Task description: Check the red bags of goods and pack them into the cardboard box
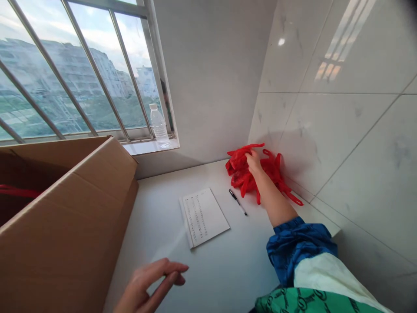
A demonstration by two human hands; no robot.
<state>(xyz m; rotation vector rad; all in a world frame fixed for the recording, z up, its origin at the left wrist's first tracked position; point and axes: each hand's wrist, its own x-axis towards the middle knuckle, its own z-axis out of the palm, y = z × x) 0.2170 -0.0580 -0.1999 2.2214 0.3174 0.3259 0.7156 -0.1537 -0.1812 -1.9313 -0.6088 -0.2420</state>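
Note:
A pile of crumpled red plastic bags [239, 174] lies in the far right corner of the white table, against the walls. My right hand [252, 161] reaches into it, with its fingers closed on a red plastic bag [243, 152] at the top. At the bottom of the view, my left hand [153, 278] hovers over the table with loosely curved fingers and nothing in it. Between my hands lies a notebook [206, 217] with rows of small writing on its page. Just right of that rests a black-capped pen [238, 202].
A large open cardboard box [65, 226] stands on the left, with something red [19, 191] inside. On the sill of the barred window is a clear plastic bottle [159, 126] with a white cap. Shiny tiled wall [342, 130] borders the table [156, 226] on the right.

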